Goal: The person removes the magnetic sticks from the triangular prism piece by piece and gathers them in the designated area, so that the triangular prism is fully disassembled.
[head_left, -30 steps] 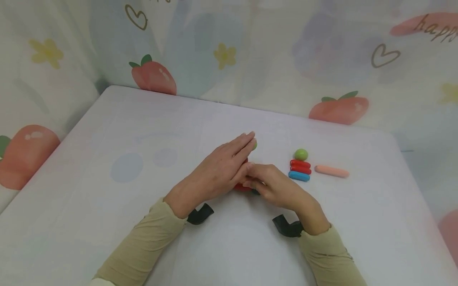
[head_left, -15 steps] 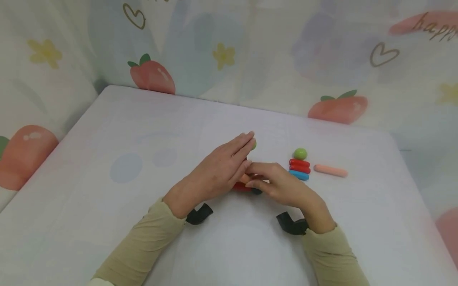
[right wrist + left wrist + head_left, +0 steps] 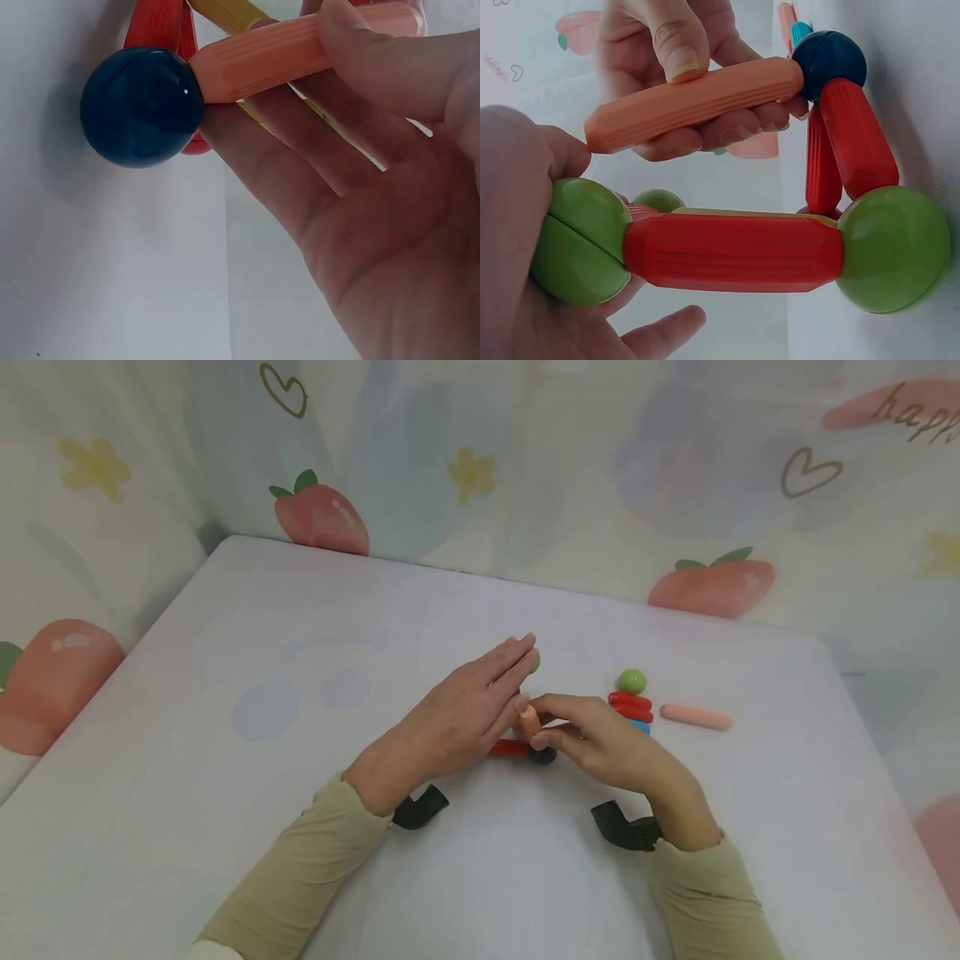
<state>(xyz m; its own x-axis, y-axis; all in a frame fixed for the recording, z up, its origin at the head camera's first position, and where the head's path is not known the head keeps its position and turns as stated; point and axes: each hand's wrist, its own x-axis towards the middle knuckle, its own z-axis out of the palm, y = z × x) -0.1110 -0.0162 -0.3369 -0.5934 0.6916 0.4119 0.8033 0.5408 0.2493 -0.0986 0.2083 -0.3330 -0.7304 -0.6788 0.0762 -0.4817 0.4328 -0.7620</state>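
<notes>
In the left wrist view, my left hand (image 3: 457, 714) holds a green ball (image 3: 581, 240) at the top of a magnetic-stick frame, between thumb and fingers. A red stick (image 3: 735, 251) joins it to another green ball (image 3: 892, 247) on the table. My right hand (image 3: 600, 735) pinches an orange stick (image 3: 694, 105) upright, thumb on one side and fingers on the other. Its lower end sits against a dark blue ball (image 3: 142, 105), from which red sticks (image 3: 859, 135) run along the table. A yellow stick (image 3: 229, 13) shows behind. My left hand hides much of the frame in the head view.
To the right on the white table (image 3: 465, 893) lie a loose green ball (image 3: 632, 682), red sticks (image 3: 632, 707), a partly hidden blue stick (image 3: 639, 726) and another orange stick (image 3: 696, 717). Black wrist-camera mounts (image 3: 626, 827) sit by both wrists. Patterned cloth stands behind the table.
My right hand has shifted a little to the right, and the orange stick it pinches has come into view, upright. More of the dark blue ball shows. My left hand stays in place.
</notes>
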